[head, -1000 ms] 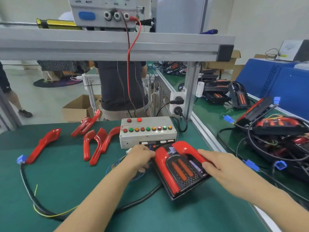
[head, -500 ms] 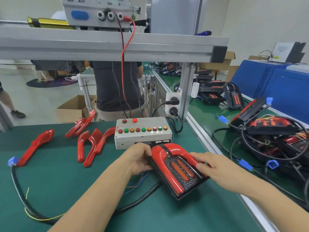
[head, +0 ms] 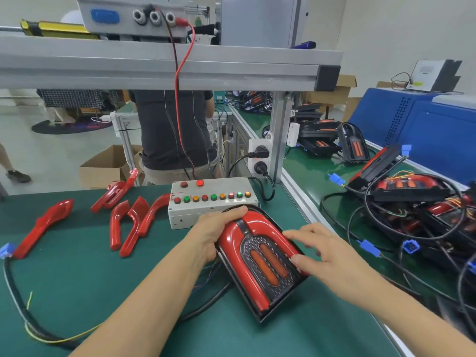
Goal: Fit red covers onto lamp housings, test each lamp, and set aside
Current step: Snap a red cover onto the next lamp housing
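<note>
A lamp lies on the green table, right in front of the person. It has a black housing with two orange strips in the middle, and a shiny red cover bends around them like an upside-down U.

The left hand holds the lamp's top left corner. Its fingers curl over the top edge of the red cover, and the thumb side is tucked down by the lamp's left side. The right hand is open. Its fingers are spread and fairly straight over the right side of the lamp. The thumb touches the right edge of the red cover. I cannot tell if the other fingers press down or float just above it.

Just behind the lamp sits a grey button box with a row of red, green and orange buttons. The lamp's top end is touching or almost touching the box.

To the left, more loose red covers lie on the table, well apart from the lamp. A thick black cable loops across the table near them, with a blue plug at its end.

On the right, past a metal rail, a pile of other lamps and tangled wires sits on another green table.
</note>
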### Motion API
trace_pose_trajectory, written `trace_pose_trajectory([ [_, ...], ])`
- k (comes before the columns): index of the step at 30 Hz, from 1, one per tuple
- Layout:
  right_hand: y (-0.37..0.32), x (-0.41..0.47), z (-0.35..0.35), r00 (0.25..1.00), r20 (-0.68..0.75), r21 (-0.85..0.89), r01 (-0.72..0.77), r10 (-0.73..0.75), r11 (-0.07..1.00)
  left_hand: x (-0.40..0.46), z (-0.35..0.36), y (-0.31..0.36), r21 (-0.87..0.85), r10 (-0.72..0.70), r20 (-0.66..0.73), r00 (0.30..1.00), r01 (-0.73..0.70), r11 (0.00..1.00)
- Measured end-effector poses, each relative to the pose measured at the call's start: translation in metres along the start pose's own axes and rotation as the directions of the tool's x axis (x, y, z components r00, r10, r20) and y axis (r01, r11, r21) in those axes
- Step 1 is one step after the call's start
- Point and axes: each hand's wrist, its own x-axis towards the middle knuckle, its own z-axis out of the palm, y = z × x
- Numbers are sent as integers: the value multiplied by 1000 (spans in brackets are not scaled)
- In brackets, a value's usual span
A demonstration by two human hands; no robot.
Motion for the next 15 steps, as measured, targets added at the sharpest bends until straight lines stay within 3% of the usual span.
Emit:
trace_pose_trajectory([
  [2,0,-2,2,981,63,304,-196,186,932,-2,-2,2,11,29,18,999,-30,999],
  [4,-4,-4,2,939,233,448,-334,252,829,-3,-3,3,26,41,32,999,-42,999],
  [10,-10,-6,-2,928,307,456,-340,213,822,-4,-2,9,34,39,61,997,-41,999],
  [15,-11,-10,7,960,208,468,-264,185,843,-6,-2,8,18,60,57,997,-61,998],
])
